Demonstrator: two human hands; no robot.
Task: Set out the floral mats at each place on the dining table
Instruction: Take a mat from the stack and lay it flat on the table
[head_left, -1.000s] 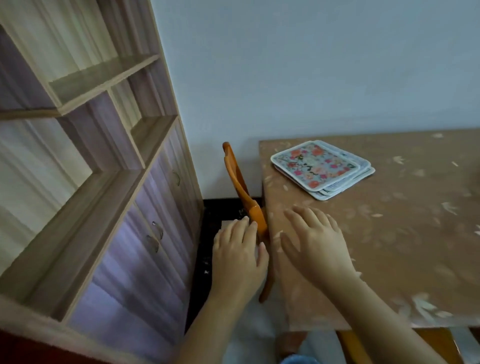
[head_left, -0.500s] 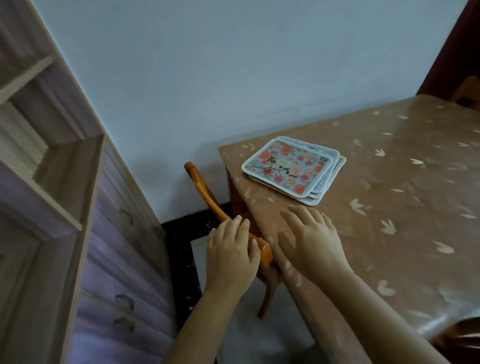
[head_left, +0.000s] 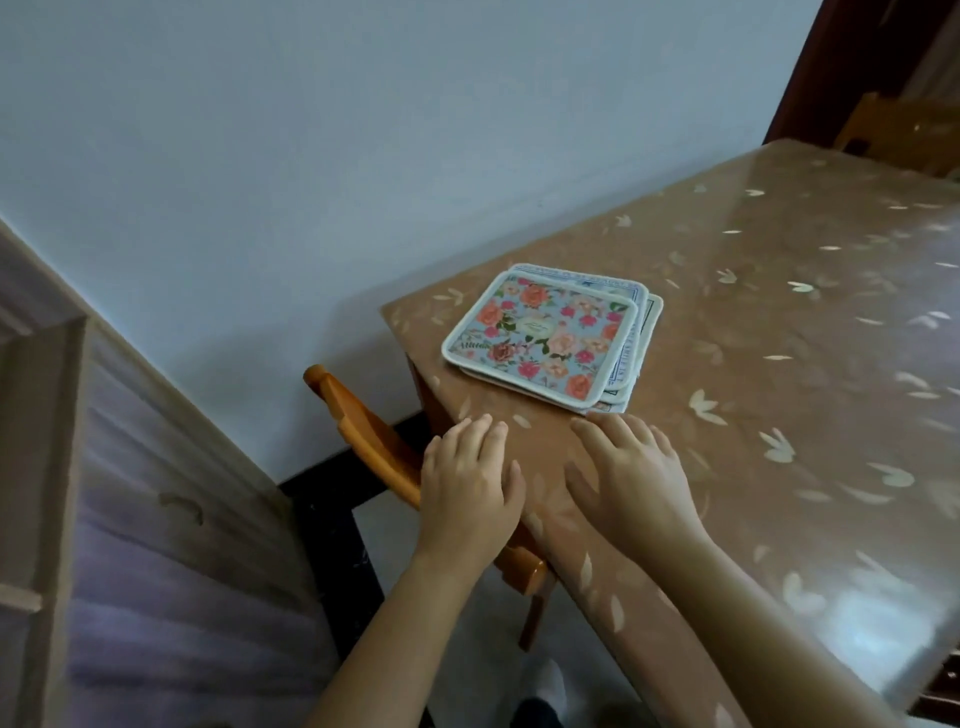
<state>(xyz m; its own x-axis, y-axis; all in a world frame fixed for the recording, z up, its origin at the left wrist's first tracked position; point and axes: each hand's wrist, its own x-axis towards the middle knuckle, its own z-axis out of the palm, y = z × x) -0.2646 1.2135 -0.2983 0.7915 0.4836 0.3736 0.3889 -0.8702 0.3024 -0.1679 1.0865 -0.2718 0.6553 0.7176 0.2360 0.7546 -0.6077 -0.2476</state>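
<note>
Reaching palms-down, both hands (head_left: 550, 483) spread near stacked floral mats (head_left: 545, 338).

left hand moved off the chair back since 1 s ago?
Yes. The left hand has shifted from the chair back toward the table edge, nearer the mat stack.

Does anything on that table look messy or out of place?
Only slightly: the mats sit in an uneven pile near the table corner, lower ones poking out on the right. Nothing looks spilled or damaged.
</note>
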